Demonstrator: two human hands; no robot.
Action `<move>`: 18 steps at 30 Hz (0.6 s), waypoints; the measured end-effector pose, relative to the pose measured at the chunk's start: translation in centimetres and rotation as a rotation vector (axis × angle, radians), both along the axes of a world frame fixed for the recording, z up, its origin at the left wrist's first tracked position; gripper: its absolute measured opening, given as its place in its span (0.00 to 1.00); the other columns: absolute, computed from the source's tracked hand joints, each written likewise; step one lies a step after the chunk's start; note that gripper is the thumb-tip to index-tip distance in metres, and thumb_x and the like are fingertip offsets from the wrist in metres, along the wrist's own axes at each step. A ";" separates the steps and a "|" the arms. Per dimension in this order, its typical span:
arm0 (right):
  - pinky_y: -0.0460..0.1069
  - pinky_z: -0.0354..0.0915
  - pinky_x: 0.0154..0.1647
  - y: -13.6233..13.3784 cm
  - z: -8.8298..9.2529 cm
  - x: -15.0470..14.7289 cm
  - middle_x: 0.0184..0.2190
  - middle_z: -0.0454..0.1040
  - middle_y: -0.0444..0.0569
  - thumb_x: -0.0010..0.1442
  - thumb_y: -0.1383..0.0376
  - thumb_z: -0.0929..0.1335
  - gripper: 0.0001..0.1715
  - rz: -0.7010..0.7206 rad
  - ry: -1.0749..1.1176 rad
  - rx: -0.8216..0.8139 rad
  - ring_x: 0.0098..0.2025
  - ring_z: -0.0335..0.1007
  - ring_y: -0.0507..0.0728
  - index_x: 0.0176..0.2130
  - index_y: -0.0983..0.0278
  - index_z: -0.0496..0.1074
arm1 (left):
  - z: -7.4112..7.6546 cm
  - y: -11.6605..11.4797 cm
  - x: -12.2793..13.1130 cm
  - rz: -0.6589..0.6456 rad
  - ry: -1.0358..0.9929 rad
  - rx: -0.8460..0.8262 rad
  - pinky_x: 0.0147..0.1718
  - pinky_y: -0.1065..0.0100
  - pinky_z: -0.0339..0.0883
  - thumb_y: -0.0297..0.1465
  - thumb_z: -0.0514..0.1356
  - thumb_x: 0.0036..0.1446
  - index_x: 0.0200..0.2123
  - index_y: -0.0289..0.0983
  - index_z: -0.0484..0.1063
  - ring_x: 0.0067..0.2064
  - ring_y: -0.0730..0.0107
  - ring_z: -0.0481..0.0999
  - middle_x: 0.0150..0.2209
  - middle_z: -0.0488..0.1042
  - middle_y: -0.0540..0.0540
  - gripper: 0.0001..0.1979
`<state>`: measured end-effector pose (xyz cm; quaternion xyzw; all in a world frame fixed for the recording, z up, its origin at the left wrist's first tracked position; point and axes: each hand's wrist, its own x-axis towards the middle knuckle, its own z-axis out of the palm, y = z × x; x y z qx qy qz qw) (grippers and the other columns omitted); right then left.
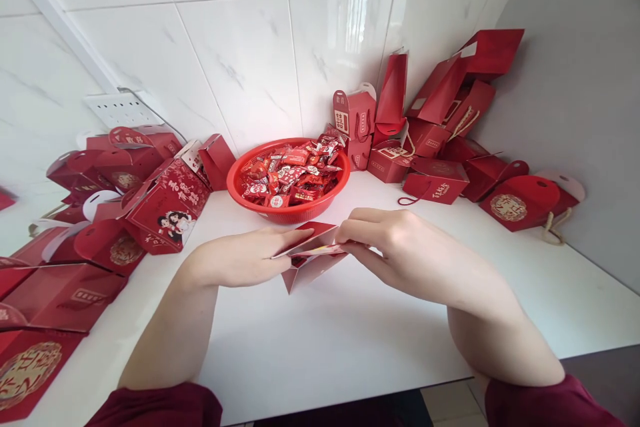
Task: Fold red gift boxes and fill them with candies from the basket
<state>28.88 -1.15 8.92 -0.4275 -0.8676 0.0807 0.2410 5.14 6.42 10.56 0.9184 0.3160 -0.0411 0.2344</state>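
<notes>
Pinched between bent fingers, a folded red card box [320, 271] is held from both sides, the left hand [257, 257] closed on a flap at its left and the right hand [397, 237] closed on its top edge at the right. The box is partly open, its thin, stiff panels meeting in sharp creases and a pointed lower corner; whether that corner touches the table cannot be told. It sits mid-view, just in front of the plastic basket.

From the left, a heap of glossy red boxes [83, 293] leans together, flat-sided, with rounded flaps and gold medallion prints. At its right edge stands a larger box [167, 213] printed with a cartoon couple and white lettering. Behind the heap, a white power strip [123, 110] with a dark cord lies against smooth, grey-veined wall tiles [235, 47].

Next comes the round red basket [285, 215], smooth-rimmed, filled with sweets [295, 177] in shiny, crinkled wrappers. To its right, small upright boxes [354, 117] stand stacked, then a jumbled pile of angular boxes [440, 137], some with twisted pale cord handles. Farthest right, a box with a gold round print [510, 203] rests near a matte grey panel [575, 120]. Beneath everything runs a smooth white table [350, 347].
</notes>
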 end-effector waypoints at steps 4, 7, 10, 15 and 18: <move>0.47 0.53 0.27 -0.1 -0.1 0.1 0.28 0.70 0.44 0.66 0.71 0.61 0.10 0.007 -0.047 0.002 0.26 0.62 0.51 0.32 0.62 0.65 | 0.5 1.1 -0.5 -0.056 0.076 -0.143 0.53 0.69 0.67 0.39 0.55 0.64 0.66 0.49 0.60 0.58 0.60 0.73 0.62 0.69 0.49 0.27; 0.48 0.51 0.26 -0.4 0.0 -0.1 0.29 0.71 0.44 0.64 0.74 0.61 0.09 0.068 -0.092 -0.021 0.25 0.61 0.51 0.34 0.62 0.65 | 0.7 1.4 -0.7 -0.075 0.124 -0.148 0.50 0.69 0.68 0.39 0.57 0.63 0.66 0.48 0.60 0.56 0.59 0.75 0.61 0.71 0.48 0.28; 0.48 0.54 0.28 -0.6 -0.1 -0.9 0.32 0.74 0.46 0.61 0.76 0.61 0.11 0.160 -0.114 -0.022 0.29 0.65 0.52 0.36 0.62 0.66 | 0.6 1.5 -0.7 -0.125 0.097 -0.192 0.50 0.71 0.67 0.38 0.52 0.67 0.67 0.50 0.57 0.55 0.62 0.75 0.61 0.71 0.49 0.26; 0.49 0.59 0.35 -0.2 -1.2 -2.8 0.30 0.75 0.46 0.59 0.80 0.62 0.13 0.248 -0.222 0.014 0.33 0.69 0.55 0.33 0.63 0.67 | -0.1 1.5 -0.7 -0.138 0.083 -0.207 0.57 0.69 0.62 0.38 0.51 0.68 0.68 0.49 0.54 0.63 0.61 0.68 0.66 0.63 0.50 0.27; 0.50 0.61 0.36 0.0 -1.7 -3.5 0.31 0.75 0.48 0.56 0.80 0.65 0.11 0.244 -0.326 0.008 0.34 0.70 0.57 0.34 0.65 0.69 | -0.6 1.5 -1.0 -0.119 0.077 -0.182 0.59 0.68 0.61 0.38 0.52 0.67 0.67 0.46 0.57 0.63 0.60 0.68 0.66 0.64 0.48 0.26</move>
